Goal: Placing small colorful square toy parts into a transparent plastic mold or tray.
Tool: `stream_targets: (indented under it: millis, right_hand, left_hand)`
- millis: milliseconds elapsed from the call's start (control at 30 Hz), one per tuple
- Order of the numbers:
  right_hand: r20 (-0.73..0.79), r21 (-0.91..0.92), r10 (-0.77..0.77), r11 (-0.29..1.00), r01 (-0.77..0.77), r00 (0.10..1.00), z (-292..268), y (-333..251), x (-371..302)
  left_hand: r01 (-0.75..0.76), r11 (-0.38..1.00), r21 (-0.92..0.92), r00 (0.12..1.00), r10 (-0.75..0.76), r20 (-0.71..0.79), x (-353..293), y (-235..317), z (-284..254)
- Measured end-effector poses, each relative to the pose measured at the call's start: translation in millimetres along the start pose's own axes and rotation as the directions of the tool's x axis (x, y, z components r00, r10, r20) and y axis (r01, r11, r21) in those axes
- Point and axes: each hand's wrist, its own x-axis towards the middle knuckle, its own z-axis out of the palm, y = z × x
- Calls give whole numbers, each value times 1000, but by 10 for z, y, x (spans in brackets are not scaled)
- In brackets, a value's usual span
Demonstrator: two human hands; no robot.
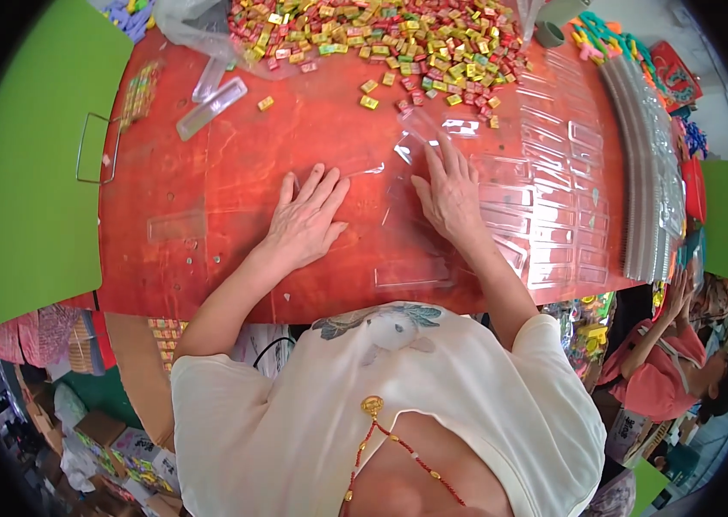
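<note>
My left hand (306, 222) lies palm down on the red table (235, 185), its fingers spread. A clear plastic piece with bright glints (370, 169) lies between my two hands, near the left fingertips; its outline is hard to make out. My right hand (453, 196) is also palm down with fingers stretched forward. Its fingertips touch or nearly touch a clear narrow tray (420, 126); I cannot tell which. Neither hand grips anything. Beyond them spreads a heap of small red and yellow wrapped blocks (433, 43).
Rows of clear trays (553, 207) cover the table's right part, beside a tall nested stack (650, 172). More clear trays (211, 109) lie at the far left. A wire handle (97, 148) stands by the green panel (28, 172). Another person (657, 370) is at lower right.
</note>
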Motion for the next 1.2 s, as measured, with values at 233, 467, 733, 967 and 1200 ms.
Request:
stream_targets:
  millis: [233,467,733,967,1200]
  right_hand:
    - [97,51,-118,992,113,988,143,117,180]
    - [131,166,-378,920,355,917,210,-41,590]
    - [288,327,-489,858,396,823,271,68,947]
    - [180,567,-600,711,416,780,285,3,1229]
    - [-186,112,-175,974,198,967,792,-87,2388]
  left_hand:
    - [-100,994,-45,993,97,-65,-57,-90,-27]
    - [-169,979,-116,982,157,-100,73,17,-105]
    - [-245,957,-154,969,236,-74,229,-35,-137]
    - [-364,887,-283,931,357,-78,431,-116,-268]
    - [134,991,-22,850,-127,-512,1682,-1053,-370]
